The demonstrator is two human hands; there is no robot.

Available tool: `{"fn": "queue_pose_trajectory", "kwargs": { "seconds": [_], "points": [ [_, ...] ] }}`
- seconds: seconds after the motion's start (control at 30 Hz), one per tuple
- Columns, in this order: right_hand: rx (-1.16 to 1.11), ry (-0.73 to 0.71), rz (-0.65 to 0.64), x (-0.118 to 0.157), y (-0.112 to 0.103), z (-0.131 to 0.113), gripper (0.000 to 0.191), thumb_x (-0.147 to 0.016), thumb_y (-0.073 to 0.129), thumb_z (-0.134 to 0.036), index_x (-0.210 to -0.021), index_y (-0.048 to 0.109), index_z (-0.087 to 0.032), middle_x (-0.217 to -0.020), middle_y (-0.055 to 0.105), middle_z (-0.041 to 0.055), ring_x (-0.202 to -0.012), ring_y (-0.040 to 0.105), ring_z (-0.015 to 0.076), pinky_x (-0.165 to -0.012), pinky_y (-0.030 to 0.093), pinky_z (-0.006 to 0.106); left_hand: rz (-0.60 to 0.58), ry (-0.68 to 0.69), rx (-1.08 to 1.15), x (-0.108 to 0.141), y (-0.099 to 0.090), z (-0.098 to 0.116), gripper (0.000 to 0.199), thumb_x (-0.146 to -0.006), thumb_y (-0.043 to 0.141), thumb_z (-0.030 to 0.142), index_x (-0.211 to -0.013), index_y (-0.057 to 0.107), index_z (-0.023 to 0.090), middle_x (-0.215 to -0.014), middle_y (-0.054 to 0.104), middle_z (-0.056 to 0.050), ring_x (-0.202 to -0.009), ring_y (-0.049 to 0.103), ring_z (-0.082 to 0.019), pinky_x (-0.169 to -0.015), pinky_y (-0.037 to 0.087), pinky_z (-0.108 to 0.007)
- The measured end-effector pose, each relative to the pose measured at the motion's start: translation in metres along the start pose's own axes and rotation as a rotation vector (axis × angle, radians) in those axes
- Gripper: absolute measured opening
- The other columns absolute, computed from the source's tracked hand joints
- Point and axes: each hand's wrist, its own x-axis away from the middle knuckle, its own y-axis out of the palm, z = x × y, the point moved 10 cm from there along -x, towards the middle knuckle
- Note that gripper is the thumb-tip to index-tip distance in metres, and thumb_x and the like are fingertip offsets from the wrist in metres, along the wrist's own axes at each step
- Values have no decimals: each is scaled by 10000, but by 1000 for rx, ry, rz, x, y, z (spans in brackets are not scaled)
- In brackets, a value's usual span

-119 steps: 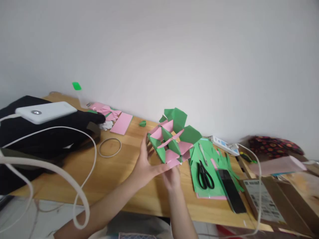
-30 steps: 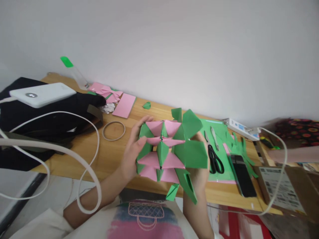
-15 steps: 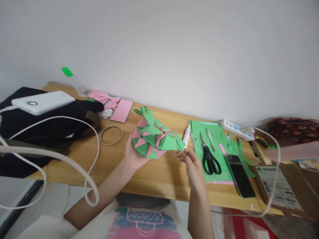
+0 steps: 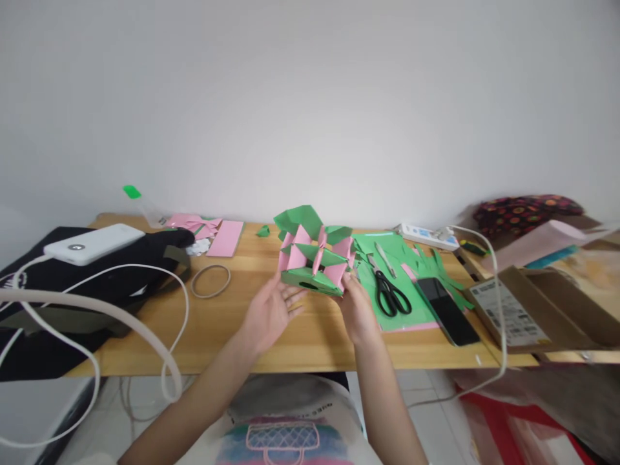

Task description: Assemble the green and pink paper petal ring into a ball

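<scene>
A folded-paper model [image 4: 317,255] in green and pink, made of pointed pleats, is held up over the table, tilted so that its green rim with a dark opening faces me. My right hand [image 4: 357,307] grips its lower right corner. Palm up and fingers spread, my left hand [image 4: 271,310] is at its lower left; the thumb meets the paper's edge or lies just beside it. A small green folded piece [image 4: 263,230] lies on the table behind the model. Right of it are black-handled scissors [image 4: 391,294] on green paper sheets [image 4: 416,309].
A utility knife [image 4: 385,259], green scraps [image 4: 448,278] and a phone [image 4: 448,311] lie at right, with a power strip [image 4: 426,236] and cardboard box [image 4: 542,313] beyond. At left are a tape ring [image 4: 211,281], pink paper [image 4: 225,238] and a power bank [image 4: 94,243] on a black bag [image 4: 130,316].
The paper model has been turned so its rim faces me. My right hand has moved from its right tip onto its corner. My left hand has come out from beneath, fingers spread. The view has shifted.
</scene>
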Motion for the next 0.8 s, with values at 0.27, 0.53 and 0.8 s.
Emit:
{"fn": "queue_pose_trajectory", "kwargs": {
  "seconds": [0.27,0.53,0.8],
  "points": [
    [-86,-24,-47,11,-18,-21,403,-615,805,-532,-879,717,-241,-956,727,28,-883,616,206,-719,459,284,-136,29,-130,2,34,14,298,-839,624,437,-917,690,157,-937,720,-85,-893,666,-218,-768,506,-301],
    [-93,-11,-27,6,-23,-31,408,-625,776,-553,-885,710,-246,-990,723,34,-892,603,218,-689,450,287,-144,39,-215,-20,33,23,107,-737,648,175,-822,711,157,-903,743,-36,-834,663,-180,-795,515,-289],
    [-13,92,-48,-1,7,-19,458,-620,781,-564,-945,720,-247,-950,726,44,-915,624,238,-680,454,295,-37,12,-280,-34,-7,31,94,-860,667,175,-945,675,135,-921,700,-45,-783,642,-136,-706,525,-249]
  ]
}}
